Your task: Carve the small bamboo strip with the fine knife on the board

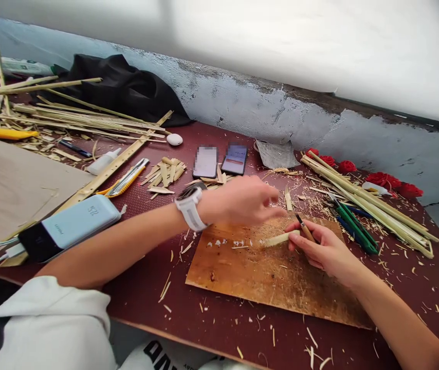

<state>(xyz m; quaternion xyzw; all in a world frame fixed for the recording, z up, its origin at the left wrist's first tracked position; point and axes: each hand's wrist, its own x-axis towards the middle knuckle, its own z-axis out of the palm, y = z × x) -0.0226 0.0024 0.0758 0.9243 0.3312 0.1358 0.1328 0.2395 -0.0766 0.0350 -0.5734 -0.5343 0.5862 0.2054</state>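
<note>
My right hand grips a small carving knife with a dark blade and wooden handle. Its thumb and fingers also pinch a pale bamboo strip, which points left over the wooden board. My left hand, with a white-strapped watch on the wrist, hovers over the board's far edge. Its fingers are slightly blurred, curved and apart, with nothing visible in them. Small white bits lie in a row on the board. Beyond the left fingers lies a short bamboo piece.
Bamboo strips, a green utility knife and red flowers lie right. Two phones lie behind. At left are a power bank, a yellow cutter and more strips. Shavings litter the table.
</note>
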